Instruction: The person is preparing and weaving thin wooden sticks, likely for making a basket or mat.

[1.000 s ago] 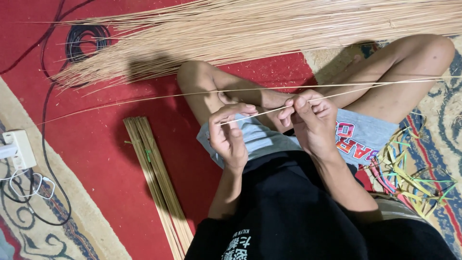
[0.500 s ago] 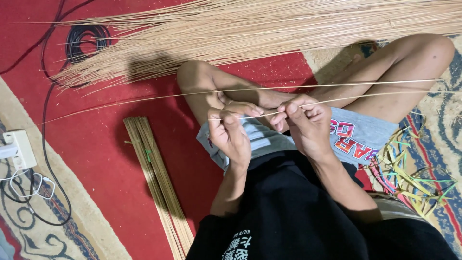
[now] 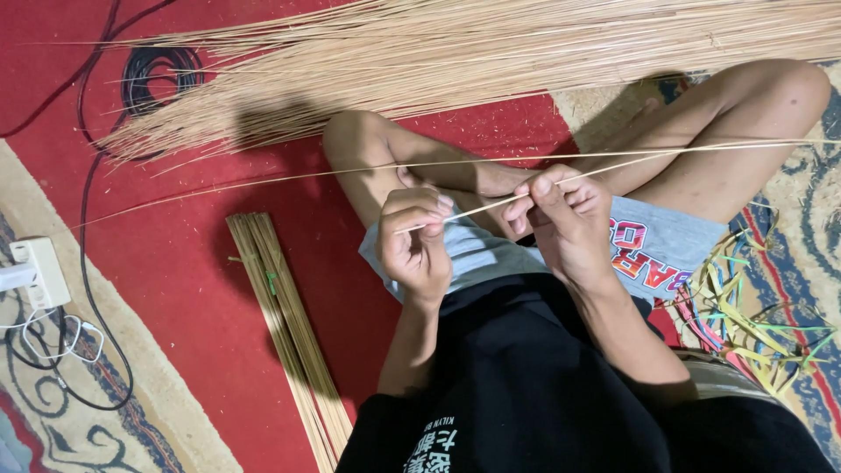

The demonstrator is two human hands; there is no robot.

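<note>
You hold a thin, pale straw-coloured stick (image 3: pixel 477 208) above your lap, both hands closed on it: your left hand (image 3: pixel 413 241) curls into a fist around its near end, and your right hand (image 3: pixel 565 219) pinches it between thumb and fingertips just beside the left. From your right hand the stick runs on past your knee toward the right edge of the view. A second long thin stick (image 3: pixel 350 172) lies just beyond the held one, stretching across your crossed legs and out over the red carpet (image 3: pixel 201 289). Beyond the held stick, a large loose heap of the same pale sticks (image 3: pixel 491 52) spreads over the carpet. To the left of the held stick lies a tied bundle of tan sticks (image 3: pixel 289 333), and farther left a white power strip (image 3: pixel 35 273) with black cables (image 3: pixel 96 254). To the right of the stick, by your hip, sits a tangle of yellow, green and red strips (image 3: pixel 753 324).
</note>
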